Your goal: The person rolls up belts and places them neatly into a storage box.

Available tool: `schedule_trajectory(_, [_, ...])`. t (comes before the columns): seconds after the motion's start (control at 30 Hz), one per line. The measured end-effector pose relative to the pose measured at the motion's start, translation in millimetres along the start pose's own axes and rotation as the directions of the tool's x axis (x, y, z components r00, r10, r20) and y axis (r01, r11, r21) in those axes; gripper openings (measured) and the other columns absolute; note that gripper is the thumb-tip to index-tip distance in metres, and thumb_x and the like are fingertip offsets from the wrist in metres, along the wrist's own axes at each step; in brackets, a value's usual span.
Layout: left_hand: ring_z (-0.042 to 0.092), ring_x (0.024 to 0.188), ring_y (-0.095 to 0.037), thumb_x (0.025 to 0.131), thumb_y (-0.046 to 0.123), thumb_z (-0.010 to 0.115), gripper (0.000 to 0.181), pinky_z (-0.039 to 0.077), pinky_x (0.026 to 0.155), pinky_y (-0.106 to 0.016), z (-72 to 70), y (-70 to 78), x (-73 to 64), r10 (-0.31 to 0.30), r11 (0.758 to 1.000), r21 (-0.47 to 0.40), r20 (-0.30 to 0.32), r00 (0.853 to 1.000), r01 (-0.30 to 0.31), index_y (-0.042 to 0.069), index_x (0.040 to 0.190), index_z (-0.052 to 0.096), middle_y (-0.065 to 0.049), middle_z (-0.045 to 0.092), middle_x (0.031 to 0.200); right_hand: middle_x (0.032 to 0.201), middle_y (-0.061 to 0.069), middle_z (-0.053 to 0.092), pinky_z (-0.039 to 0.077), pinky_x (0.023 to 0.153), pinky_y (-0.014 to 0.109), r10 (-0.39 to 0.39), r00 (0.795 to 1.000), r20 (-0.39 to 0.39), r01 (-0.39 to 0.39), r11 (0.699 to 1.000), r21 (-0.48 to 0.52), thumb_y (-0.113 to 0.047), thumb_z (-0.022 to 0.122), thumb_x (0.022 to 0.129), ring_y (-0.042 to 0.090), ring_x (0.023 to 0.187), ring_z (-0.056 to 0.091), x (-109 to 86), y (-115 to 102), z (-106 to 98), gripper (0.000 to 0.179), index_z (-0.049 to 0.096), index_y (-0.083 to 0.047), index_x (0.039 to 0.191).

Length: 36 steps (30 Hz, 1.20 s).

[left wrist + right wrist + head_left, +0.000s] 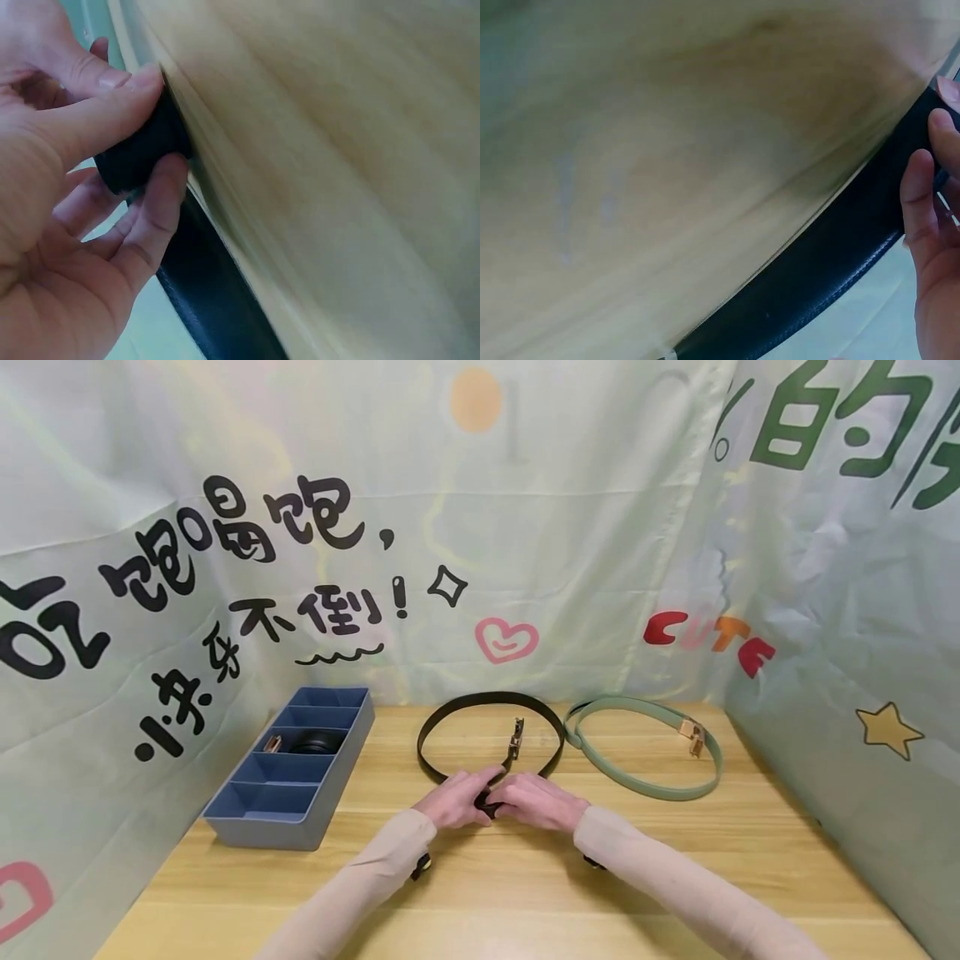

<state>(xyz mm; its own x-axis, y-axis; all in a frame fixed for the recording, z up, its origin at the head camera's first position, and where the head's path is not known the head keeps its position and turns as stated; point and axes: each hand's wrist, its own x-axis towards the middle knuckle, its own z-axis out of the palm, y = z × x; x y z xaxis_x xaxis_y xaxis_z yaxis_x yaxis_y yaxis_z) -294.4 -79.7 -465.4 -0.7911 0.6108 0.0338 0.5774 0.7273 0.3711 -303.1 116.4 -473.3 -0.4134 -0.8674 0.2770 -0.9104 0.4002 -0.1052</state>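
Note:
A black belt [487, 698] stands on its edge on the table in a wide loop, its metal buckle [516, 739] inside the loop. At the near side, one end of that belt is wound into a small tight roll [142, 154]. My left hand [453, 799] pinches the roll between thumb and fingers. Close against it, my right hand [542, 802] holds the same rolled part from the other side. In the right wrist view, fingers [920, 191] lie against the black strap [802, 262]; the rest of that hand is cut off by the frame.
A green belt [652, 792] with a gold-coloured buckle [693, 737] lies looped to the right, beside the black one. On the left stands a blue-grey divided box [322, 827]; one compartment holds a coiled black belt [318, 742]. Printed cloth [570, 568] encloses the wooden table [510, 910].

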Motion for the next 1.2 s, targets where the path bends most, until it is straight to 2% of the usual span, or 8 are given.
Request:
schedule_trajectory(0.1, [0.063,0.092,-0.015,0.078,0.022,0.083,0.086,0.052,0.08,-0.029,2.1,1.3,-1.0,0.008,0.999,0.033,-0.004,1.0,-0.008,0.015,0.149,0.037,-0.008,0.068,0.109,0.098,-0.009,0.073,0.053,0.075,0.02,0.004,1.0,0.01,-0.004,1.0,0.025,-0.018,0.067,0.092,0.003,0.086,0.066,-1.6,0,0,0.011,0.073,-0.02,0.101])
schedule_trajectory(0.2, [0.063,0.098,-0.017,0.081,0.023,0.081,0.086,0.051,0.085,-0.032,4.3,1.1,-3.2,0.006,0.997,0.073,0.015,1.0,-0.007,0.017,0.152,0.032,-0.01,0.067,0.115,0.107,-0.007,0.072,0.053,0.081,0.023,0.013,0.999,0.036,-0.014,0.999,0.038,-0.015,0.066,0.093,0.005,0.093,0.066,-5.6,1,1,0.02,0.07,-0.02,0.112])
schedule_trajectory(0.4, [0.063,0.109,-0.021,0.08,0.025,0.081,0.084,0.051,0.093,-0.037,7.8,-2.9,-3.4,-0.003,0.999,0.045,0.037,0.999,0.001,0.017,0.15,0.035,-0.007,0.069,0.12,0.112,-0.009,0.071,0.052,0.087,0.023,-0.021,0.997,0.072,0.021,1.0,-0.003,-0.016,0.066,0.093,0.006,0.101,0.066,-9.2,3,1,0.021,0.07,-0.02,0.113])
schedule_trajectory(0.57, [0.065,0.087,-0.015,0.07,0.024,0.088,0.045,0.052,0.08,-0.03,6.3,1.9,-1.4,-0.09,0.996,-0.013,-0.067,0.994,0.089,0.012,0.109,0.069,-0.001,0.073,0.096,0.097,-0.008,0.074,0.052,0.075,0.018,0.024,0.999,0.025,-0.023,0.999,-0.039,-0.018,0.069,0.091,0.003,0.087,0.067,-2.9,-1,1,0.009,0.074,-0.021,0.098])
schedule_trajectory(0.67, [0.058,0.07,-0.011,0.066,0.027,0.091,0.03,0.048,0.066,-0.026,5.8,7.7,0.6,-0.137,0.991,-0.021,-0.135,0.981,0.135,0.012,0.084,0.071,0.002,0.07,0.079,0.091,-0.004,0.074,0.052,0.069,0.017,0.072,0.997,0.003,-0.072,0.996,-0.047,-0.017,0.071,0.089,0.005,0.079,0.067,-0.1,-5,0,0.004,0.073,-0.019,0.092])
schedule_trajectory(0.77, [0.052,0.062,-0.009,0.067,0.03,0.09,0.029,0.042,0.057,-0.023,5.5,12.7,3.2,-0.144,0.989,0.002,-0.163,0.976,0.146,0.012,0.076,0.069,0.004,0.065,0.07,0.086,-0.002,0.072,0.051,0.066,0.017,0.107,0.994,0.002,-0.107,0.994,-0.023,-0.012,0.071,0.088,0.005,0.074,0.064,0.9,-7,-1,0.005,0.072,-0.017,0.089])
schedule_trajectory(0.97, [0.052,0.061,-0.01,0.068,0.036,0.089,0.033,0.043,0.056,-0.023,7.5,15.9,8.3,-0.101,0.988,0.097,-0.195,0.976,0.121,0.014,0.076,0.065,0.004,0.063,0.069,0.084,0.0,0.07,0.051,0.069,0.019,0.098,0.995,-0.008,-0.097,0.994,0.047,0.002,0.068,0.086,0.005,0.073,0.062,-2.1,-5,-1,0.018,0.071,-0.014,0.092])
schedule_trajectory(1.2, [0.066,0.078,-0.022,0.074,0.028,0.086,0.054,0.052,0.068,-0.034,10.9,17.1,7.9,-0.033,0.987,0.148,-0.208,0.978,0.065,0.008,0.115,0.059,-0.004,0.071,0.088,0.101,0.0,0.072,0.054,0.084,0.025,0.051,0.999,0.017,-0.051,0.998,0.04,-0.001,0.064,0.091,0.011,0.092,0.068,-11.3,5,-1,0.024,0.07,-0.011,0.112])
